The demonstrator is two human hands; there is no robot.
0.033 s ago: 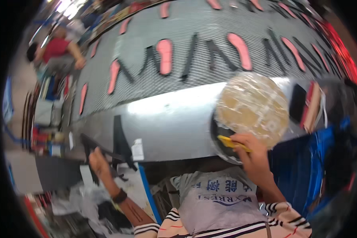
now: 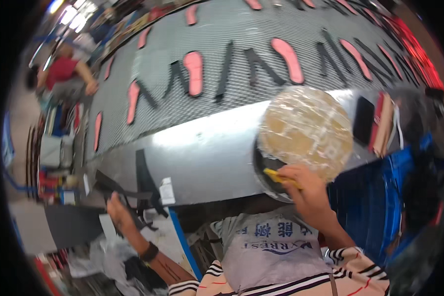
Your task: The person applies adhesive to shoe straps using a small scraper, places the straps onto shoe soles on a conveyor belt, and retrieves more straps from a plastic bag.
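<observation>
My right hand [image 2: 306, 192] is closed around a flat yellow handle or scraper [image 2: 275, 175]; its working end is hard to make out. It hovers over a round dark container [image 2: 262, 170], partly covered by a yellowish disc wrapped in clear plastic [image 2: 306, 133]. At the left, my left hand [image 2: 122, 217] pinches thin black strips [image 2: 117, 185] by the table's front edge, its fingertips partly blurred. Another black strip [image 2: 144, 172] lies beside them, next to a small white label [image 2: 166, 191].
Pink insole-shaped pieces [image 2: 195, 74] and black strips [image 2: 225, 71] lie in rows on a grey mesh belt [image 2: 172, 113]. A dark phone [image 2: 363, 118] and a red wallet-like item [image 2: 377, 121] sit at the right. A person in red [image 2: 61, 71] works at far left.
The whole view has shifted slightly, so table things appear further left. The black strips at my left hand have swung a little and changed angle. My right hand still grips the yellow tool.
</observation>
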